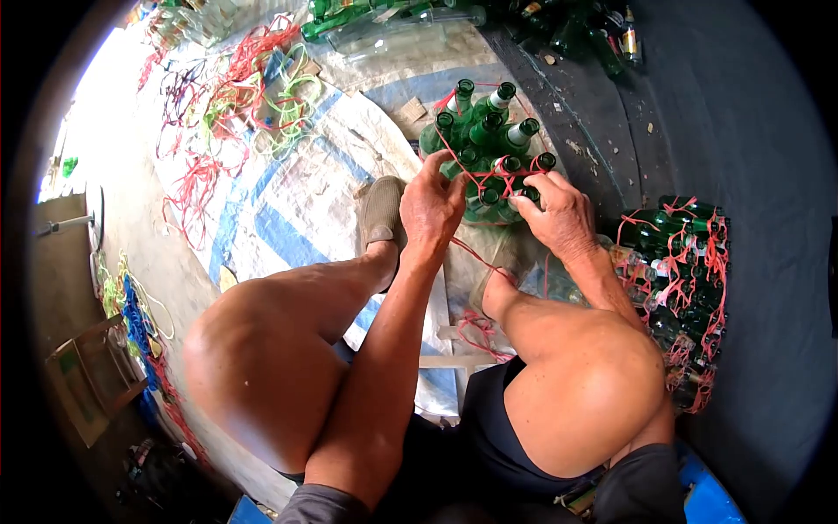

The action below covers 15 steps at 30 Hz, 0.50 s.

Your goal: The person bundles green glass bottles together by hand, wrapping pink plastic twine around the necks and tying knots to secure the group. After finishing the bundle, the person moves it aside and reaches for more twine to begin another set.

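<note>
Head view shows a group of green bottles point(486, 134) at 1 o'clock, standing close together on a striped sheet point(284, 237), with red string point(477, 185) laced across their necks. The left hand point(432, 203) has the string gripped between thumb and finger at the group's 8 o'clock side; the right hand point(561, 214) curls its fingers at a front neck around 4 o'clock, though whether they pinch string I cannot tell. Judging by the lacing, the work is partway: string runs along the outer necks and crosses over the nearer ones, while a slack length point(476, 254) trails toward 6 o'clock, not drawn in. At 3 o'clock lies one bundle point(690, 262), its bottles netted in red string and so apparently finished. Counted, there are two hands, one standing group of probably ten bottles, given how the necks overlap, one netted bundle, and one large tangle of loose string point(253, 87) at 10 to 11 o'clock, red and pale green mostly.
</note>
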### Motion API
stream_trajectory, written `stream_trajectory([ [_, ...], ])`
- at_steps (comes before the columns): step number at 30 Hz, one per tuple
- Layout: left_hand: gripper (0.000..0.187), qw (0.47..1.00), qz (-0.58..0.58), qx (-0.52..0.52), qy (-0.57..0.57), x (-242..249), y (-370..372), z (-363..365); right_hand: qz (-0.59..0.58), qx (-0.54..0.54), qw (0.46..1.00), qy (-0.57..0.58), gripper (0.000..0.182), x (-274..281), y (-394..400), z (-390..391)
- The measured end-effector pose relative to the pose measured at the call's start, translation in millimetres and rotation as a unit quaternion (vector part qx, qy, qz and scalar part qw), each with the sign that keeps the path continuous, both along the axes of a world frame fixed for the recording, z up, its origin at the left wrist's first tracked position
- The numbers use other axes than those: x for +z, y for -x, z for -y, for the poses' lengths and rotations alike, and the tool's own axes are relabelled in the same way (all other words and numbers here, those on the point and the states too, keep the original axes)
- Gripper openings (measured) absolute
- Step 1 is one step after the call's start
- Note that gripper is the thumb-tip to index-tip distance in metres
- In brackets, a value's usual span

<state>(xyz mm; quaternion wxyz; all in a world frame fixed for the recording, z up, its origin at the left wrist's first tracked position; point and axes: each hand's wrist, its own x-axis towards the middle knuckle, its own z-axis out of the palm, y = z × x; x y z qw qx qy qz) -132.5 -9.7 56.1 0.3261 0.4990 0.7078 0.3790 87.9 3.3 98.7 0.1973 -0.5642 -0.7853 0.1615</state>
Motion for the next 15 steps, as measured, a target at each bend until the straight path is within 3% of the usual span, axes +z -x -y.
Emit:
stream_trajectory([
  [3,0.044,1.0,0.005,-0.02,0.009,-1,3,-3,-0.011,-0.014,0.997,0.07,0.031,-2,-2,2],
  [8,0.04,0.998,-0.002,-0.05,0.043,6,7,-9,-0.023,0.007,0.994,0.109,0.029,-3,-5,-1],
  [15,0.038,0.995,-0.057,-0.081,0.028,2,10,-11,0.051,0.046,0.996,0.05,0.031,-4,-11,-5],
])
